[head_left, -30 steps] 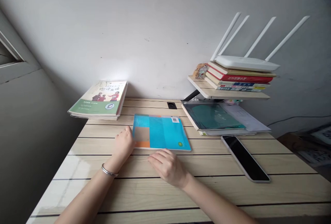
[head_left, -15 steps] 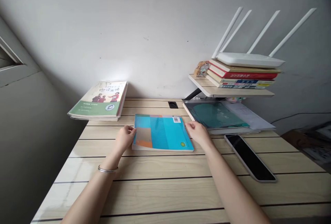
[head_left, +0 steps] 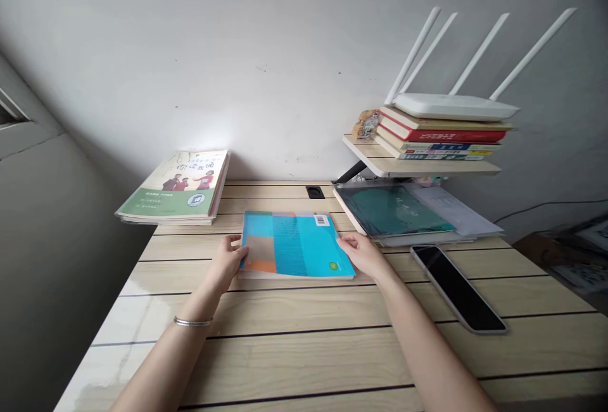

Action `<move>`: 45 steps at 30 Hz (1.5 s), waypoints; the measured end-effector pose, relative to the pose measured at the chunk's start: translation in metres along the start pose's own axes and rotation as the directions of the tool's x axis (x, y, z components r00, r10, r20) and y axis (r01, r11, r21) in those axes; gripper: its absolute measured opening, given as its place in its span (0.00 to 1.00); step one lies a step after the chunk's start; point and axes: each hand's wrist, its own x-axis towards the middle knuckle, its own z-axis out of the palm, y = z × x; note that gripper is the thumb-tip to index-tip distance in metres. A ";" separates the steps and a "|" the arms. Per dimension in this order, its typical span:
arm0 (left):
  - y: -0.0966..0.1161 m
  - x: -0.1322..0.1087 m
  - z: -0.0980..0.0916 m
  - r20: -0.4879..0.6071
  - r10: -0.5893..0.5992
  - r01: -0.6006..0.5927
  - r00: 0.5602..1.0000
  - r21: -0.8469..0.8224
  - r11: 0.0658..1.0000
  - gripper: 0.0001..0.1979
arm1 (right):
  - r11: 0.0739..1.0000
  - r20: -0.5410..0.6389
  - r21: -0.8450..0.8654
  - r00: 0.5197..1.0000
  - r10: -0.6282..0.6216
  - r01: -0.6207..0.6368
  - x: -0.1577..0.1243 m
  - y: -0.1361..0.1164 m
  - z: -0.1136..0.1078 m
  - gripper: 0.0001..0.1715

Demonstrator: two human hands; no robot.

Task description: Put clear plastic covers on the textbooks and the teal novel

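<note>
Your blue book (head_left: 297, 244) lies flat, back cover up with its barcode at the far right corner, on the wooden desk (head_left: 304, 342), about in the middle of the far half. The book's cover is turquoise with a tan and an orange block at its left side.

Your left hand (head_left: 228, 263) takes the book's left edge. The thumb rests on top of the cover and the fingers are curled close against the edge, so the grip is narrow. A silver bracelet (head_left: 192, 321) sits on that wrist.

Your right hand (head_left: 365, 255) holds the right edge the same way, thumb on the cover. Its other fingers are drawn in at the edge, and whether they reach under the book cannot be seen.

Just behind the book, a small black cable hole (head_left: 315, 193) is set into the desk.

At the far left corner a stack of books (head_left: 175, 190) with a green and cream cover on top overhangs the desk's edge.

To the right, a dark teal folder (head_left: 394, 211) lies on some papers, near your right hand but apart from it. A black phone (head_left: 458, 288) lies face up just in front of the folder.

Above the folder, a small shelf (head_left: 427, 168) carries a pile of books (head_left: 437, 139) with a white router (head_left: 456, 106) on top, its four antennas raised against the wall.
</note>
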 end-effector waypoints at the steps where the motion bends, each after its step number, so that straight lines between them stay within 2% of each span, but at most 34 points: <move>1: 0.000 -0.001 0.001 0.012 0.003 -0.003 1.000 -0.013 1.000 0.21 | 0.999 -0.004 0.034 1.000 0.007 -0.007 0.000 0.000 0.001 0.11; 5: -0.004 -0.001 0.003 0.049 -0.006 0.010 0.999 -0.078 0.997 0.20 | 0.987 0.014 0.147 0.998 0.058 -0.060 -0.003 -0.004 0.002 0.12; 8: -0.008 0.004 0.003 0.025 -0.020 0.022 0.999 -0.073 0.997 0.16 | 0.984 0.063 0.160 0.996 0.065 -0.074 -0.006 -0.008 0.002 0.16; 11: -0.009 0.009 0.005 -0.044 -0.030 0.032 0.999 0.052 0.998 0.09 | 0.979 0.097 0.184 0.993 0.074 -0.091 -0.007 -0.009 0.002 0.15; 15: -0.007 0.010 0.009 -0.091 -0.051 0.071 0.995 0.233 0.970 0.07 | 0.958 0.107 0.253 0.988 0.111 -0.134 -0.005 -0.005 0.004 0.09; 20: -0.004 0.005 0.008 -0.113 -0.065 0.096 0.991 0.287 0.953 0.05 | 0.961 0.074 0.225 0.986 0.146 -0.159 -0.003 0.000 0.006 0.09; 23: 0.000 0.003 0.001 -0.119 -0.077 0.119 0.990 0.401 0.909 0.05 | 0.959 0.176 0.212 0.973 0.152 -0.188 -0.006 -0.001 0.004 0.11; 25: 0.002 0.003 -0.003 -0.119 -0.054 0.108 0.991 0.516 0.849 0.06 | 0.964 0.211 0.197 0.968 0.134 -0.176 -0.008 -0.004 0.002 0.15; 28: 0.003 0.006 -0.006 -0.122 0.065 0.023 0.990 0.608 0.794 0.10 | 0.986 0.138 0.133 0.987 0.082 -0.101 -0.010 -0.008 0.000 0.23; 30: 0.001 0.008 -0.007 -0.123 0.135 -0.031 0.983 0.618 0.786 0.13 | 0.990 0.102 0.120 0.993 0.064 -0.077 -0.010 -0.009 0.000 0.24; 32: 0.000 0.009 -0.008 -0.128 0.152 -0.050 0.980 0.579 0.814 0.13 | 0.984 0.108 0.147 0.991 0.083 -0.099 -0.008 -0.008 0.000 0.22; 35: -0.001 0.009 -0.009 -0.121 0.092 -0.041 0.988 0.366 0.930 0.06 | 0.950 0.162 0.258 0.977 0.137 -0.176 -0.004 -0.008 0.000 0.16; 38: -0.003 0.010 -0.009 -0.103 0.022 -0.013 0.994 0.085 0.996 0.16 | 0.880 0.205 0.409 0.964 0.169 -0.242 0.002 -0.009 0.001 0.13; 40: -0.005 0.011 -0.008 -0.096 -0.014 0.007 0.995 -0.071 0.997 0.20 | 0.850 0.227 0.450 0.956 0.188 -0.274 0.005 -0.009 0.002 0.12; 42: -0.007 0.013 -0.007 -0.049 -0.038 0.028 0.998 -0.189 0.982 0.19 | 0.844 0.246 0.453 0.950 0.192 -0.287 0.008 -0.006 0.005 0.12; 45: -0.009 0.017 -0.006 0.014 -0.065 0.066 0.998 -0.267 0.962 0.16 | 0.848 0.232 0.447 0.953 0.195 -0.283 0.012 0.002 0.008 0.12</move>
